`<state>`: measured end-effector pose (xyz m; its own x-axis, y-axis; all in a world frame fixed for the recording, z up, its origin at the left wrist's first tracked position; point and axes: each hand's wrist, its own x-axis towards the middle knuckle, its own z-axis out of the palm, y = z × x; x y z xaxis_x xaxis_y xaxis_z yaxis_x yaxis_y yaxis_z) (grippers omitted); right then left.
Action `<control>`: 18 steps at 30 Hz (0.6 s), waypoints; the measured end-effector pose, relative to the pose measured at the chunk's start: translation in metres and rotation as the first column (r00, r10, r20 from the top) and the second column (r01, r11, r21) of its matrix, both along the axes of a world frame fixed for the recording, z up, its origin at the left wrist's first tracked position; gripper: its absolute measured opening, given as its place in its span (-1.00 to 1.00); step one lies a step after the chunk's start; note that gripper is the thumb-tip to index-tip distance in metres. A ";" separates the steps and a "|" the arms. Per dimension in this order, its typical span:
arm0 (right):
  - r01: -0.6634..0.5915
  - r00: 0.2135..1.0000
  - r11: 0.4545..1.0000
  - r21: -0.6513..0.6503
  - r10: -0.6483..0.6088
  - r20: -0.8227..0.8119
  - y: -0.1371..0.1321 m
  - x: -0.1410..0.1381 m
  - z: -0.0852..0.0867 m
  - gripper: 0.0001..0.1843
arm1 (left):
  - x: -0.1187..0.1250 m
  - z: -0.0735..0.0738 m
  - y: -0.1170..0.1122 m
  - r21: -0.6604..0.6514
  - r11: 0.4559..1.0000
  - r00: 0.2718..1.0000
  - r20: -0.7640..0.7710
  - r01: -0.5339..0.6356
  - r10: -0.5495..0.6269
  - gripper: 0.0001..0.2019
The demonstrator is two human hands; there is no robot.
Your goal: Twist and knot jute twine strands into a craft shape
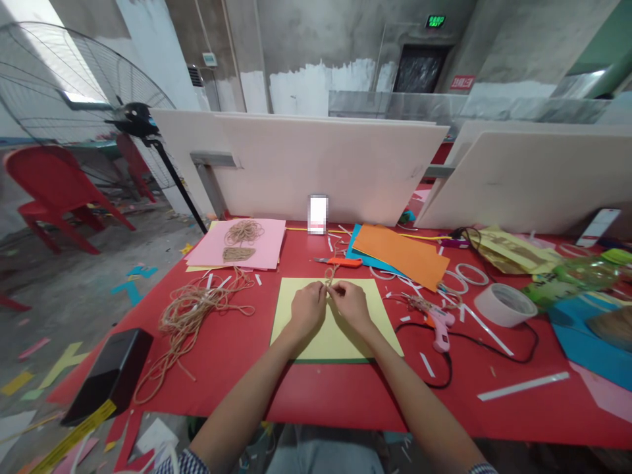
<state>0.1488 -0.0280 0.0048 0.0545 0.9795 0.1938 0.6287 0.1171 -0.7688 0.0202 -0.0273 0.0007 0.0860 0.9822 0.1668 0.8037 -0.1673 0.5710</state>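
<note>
My left hand (307,308) and my right hand (351,304) meet over a pale yellow sheet of paper (336,336) on the red table (320,388). Both pinch a thin piece of brown twine (330,282) between the fingertips. The twine runs away from me toward the orange-handled scissors (343,262). Both hands are closed in a pinch.
A loose tangle of twine (190,309) lies at left, with coiled twine shapes on a pink sheet (241,245). A pink glue gun (440,327) with black cord, a tape roll (504,304), orange and blue paper (402,255) sit at right. A black box (111,375) is at the left edge. White partition boards (320,164) stand behind.
</note>
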 end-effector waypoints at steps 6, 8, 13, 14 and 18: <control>-0.025 1.000 1.000 -0.005 0.025 -0.002 0.001 0.001 0.000 -0.74 | 0.000 0.002 -0.001 -0.011 1.000 1.000 -0.020 -0.001 0.000 -0.66; -0.025 0.999 1.000 0.003 0.025 0.023 0.001 0.003 0.000 -0.73 | -0.001 0.002 0.000 -0.015 1.000 1.000 -0.025 -0.004 0.003 -0.66; 0.004 0.995 0.998 0.055 -0.010 0.103 0.003 0.005 0.002 -0.77 | -0.005 0.004 0.002 0.020 1.000 0.999 -0.046 -0.008 0.009 -0.70; 0.010 0.994 0.998 0.064 -0.017 0.110 0.003 0.005 0.003 -0.78 | -0.005 0.004 0.003 0.027 1.000 0.999 -0.048 -0.008 0.009 -0.72; 0.037 0.998 0.996 0.078 -0.041 0.053 0.002 0.004 0.003 -0.81 | -0.005 0.004 0.003 0.082 0.996 1.000 0.020 0.017 -0.019 -0.76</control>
<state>0.1531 -0.0260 0.0078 0.0792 0.9590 0.2722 0.6750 0.1494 -0.7226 0.0150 -0.0242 0.0052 0.0991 0.9635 0.2487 0.7883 -0.2286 0.5713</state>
